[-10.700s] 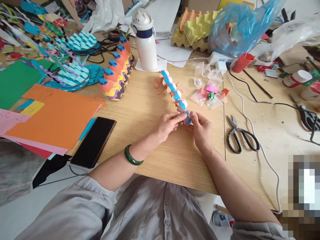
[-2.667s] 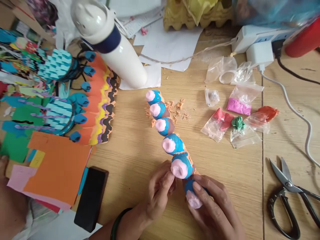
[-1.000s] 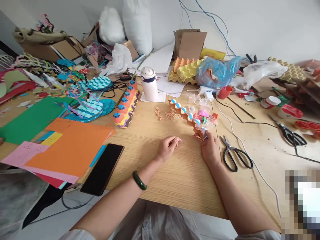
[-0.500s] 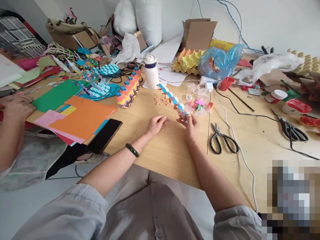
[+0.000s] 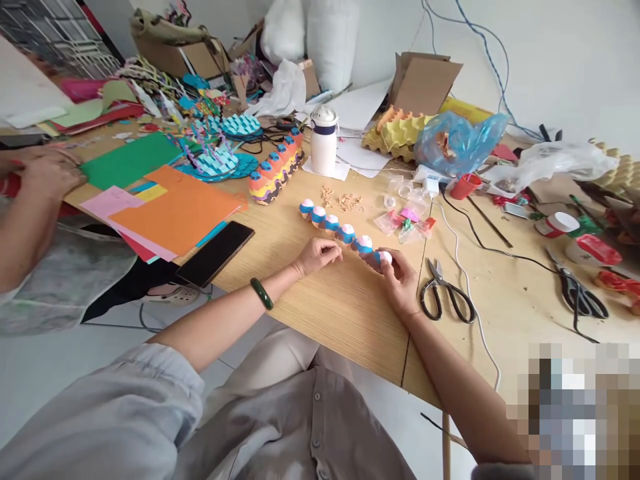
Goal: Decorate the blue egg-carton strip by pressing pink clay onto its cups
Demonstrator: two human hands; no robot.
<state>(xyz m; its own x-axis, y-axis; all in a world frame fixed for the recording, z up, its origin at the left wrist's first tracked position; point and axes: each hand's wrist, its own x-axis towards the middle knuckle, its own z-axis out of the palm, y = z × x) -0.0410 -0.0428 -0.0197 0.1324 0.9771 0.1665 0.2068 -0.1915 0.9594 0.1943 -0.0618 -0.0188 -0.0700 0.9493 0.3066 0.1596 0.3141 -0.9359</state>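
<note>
My right hand [image 5: 401,280] is closed on the near right end of an egg-carton strip [image 5: 347,233], its thumb on the last cup. The strip's row of cups is painted blue with pinkish-white tops, and it slants away to the left just over the table. Just to the left of it, my left hand [image 5: 320,255] has its fingers curled into a pinch; whatever is in them, if anything, is too small to make out. A green bangle [image 5: 262,294] circles the left wrist. Behind the strip lie small orange shavings [image 5: 349,202] and clear plastic bits with coloured pieces [image 5: 407,220].
Black-handled scissors [image 5: 447,293] lie right of my right hand, beside a white cable [image 5: 465,273]. To the left are a phone [image 5: 216,253], orange paper [image 5: 175,207] and a co-worker's hands [image 5: 47,173]. A painted carton piece [image 5: 277,168] and a white bottle [image 5: 324,143] stand behind.
The strip has turned more crosswise, its far end swinging left and nearer, so its pinkish tops show. My right hand has shifted right and slightly nearer. The head view has also shifted.
</note>
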